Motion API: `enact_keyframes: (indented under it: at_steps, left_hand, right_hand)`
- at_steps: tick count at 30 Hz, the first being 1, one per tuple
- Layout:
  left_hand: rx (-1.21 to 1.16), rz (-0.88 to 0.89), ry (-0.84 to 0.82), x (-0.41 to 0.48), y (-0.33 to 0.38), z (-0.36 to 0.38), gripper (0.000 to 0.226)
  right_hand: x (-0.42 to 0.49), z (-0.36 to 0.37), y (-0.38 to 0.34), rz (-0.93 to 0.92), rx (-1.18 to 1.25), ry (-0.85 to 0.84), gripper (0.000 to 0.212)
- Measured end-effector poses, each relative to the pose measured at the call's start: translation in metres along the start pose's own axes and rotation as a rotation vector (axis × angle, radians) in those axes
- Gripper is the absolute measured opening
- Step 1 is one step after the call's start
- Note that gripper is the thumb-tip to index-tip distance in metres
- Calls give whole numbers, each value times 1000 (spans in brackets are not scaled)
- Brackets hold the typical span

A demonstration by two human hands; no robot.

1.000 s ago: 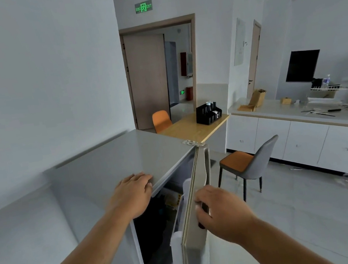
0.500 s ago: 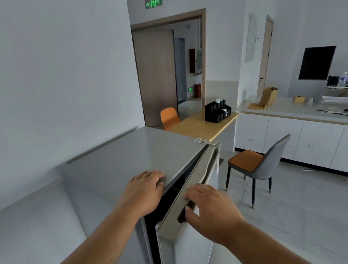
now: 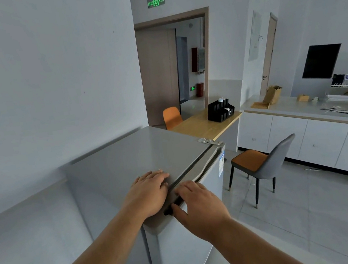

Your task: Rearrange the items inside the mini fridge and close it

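A: Mini fridge point(image 3: 127, 161) at centre frame, grey top running up toward the hinge point(image 3: 209, 141) right of centre. Door point(image 3: 186, 249) swung in against the cabinet, only a thin dark seam point(image 3: 193, 166) left along the top edge.

B: Left hand point(image 3: 148, 194) flat on the fridge top, palm down, fingers spread and loose, gripping nothing. Just bracing, by the look of it.

A: And the right hand point(image 3: 200, 207)?

B: Lying on the door's top lip just below and right of the left one, fingers draped over the recessed handle groove point(image 3: 206, 170), thumb tucked at the dark slot. Resting or pressing rather than clenched; whether anything is hooked inside the groove, cannot tell.

A: Key line here: seam running diagonally from lower centre up to the hinge at right. Right hand sitting at the free end of that line, far from the hinge, so nearest to the part that needs the last push.

B: Left on the cabinet side of the seam, right on the door side, almost touching across it. Probably the closing stage, with one final press toward the left hand needed to seat the seal. Contents hidden, so the rearranging not checkable from here.
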State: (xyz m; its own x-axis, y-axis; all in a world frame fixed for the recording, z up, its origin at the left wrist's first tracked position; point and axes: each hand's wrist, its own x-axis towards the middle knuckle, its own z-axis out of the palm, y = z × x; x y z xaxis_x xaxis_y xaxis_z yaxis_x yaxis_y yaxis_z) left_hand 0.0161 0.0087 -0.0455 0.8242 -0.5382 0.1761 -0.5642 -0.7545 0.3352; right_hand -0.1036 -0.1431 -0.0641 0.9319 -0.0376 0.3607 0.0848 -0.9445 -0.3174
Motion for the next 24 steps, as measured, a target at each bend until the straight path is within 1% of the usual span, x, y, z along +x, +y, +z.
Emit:
enact_keyframes:
  at_steps: [2, 10, 13, 15, 18, 22, 24]
  left_hand:
    - [0, -1, 0, 1, 0, 0, 47]
    - [16, 3, 14, -1, -2, 1, 50]
    - [33, 8, 22, -2, -1, 2, 57]
    - [46, 25, 43, -3, 1, 1, 56]
    - [32, 48, 56, -5, 6, -3, 54]
    - [10, 58, 20, -8, 24, -8, 79]
    - [-16, 74, 3, -8, 40, -8, 86]
  right_hand:
    - [2, 1, -1, 6, -2, 3, 55]
    - [1, 4, 0, 5, 1, -1, 52]
    - [1, 1, 1, -11, -12, -6, 52]
    - [3, -5, 3, -44, -55, -21, 52]
    - [6, -21, 12, -59, -101, -52, 60]
    - [0, -42, 30, 23, -106, -38, 69]
    - [-6, -53, 40, 61, -121, -31, 73]
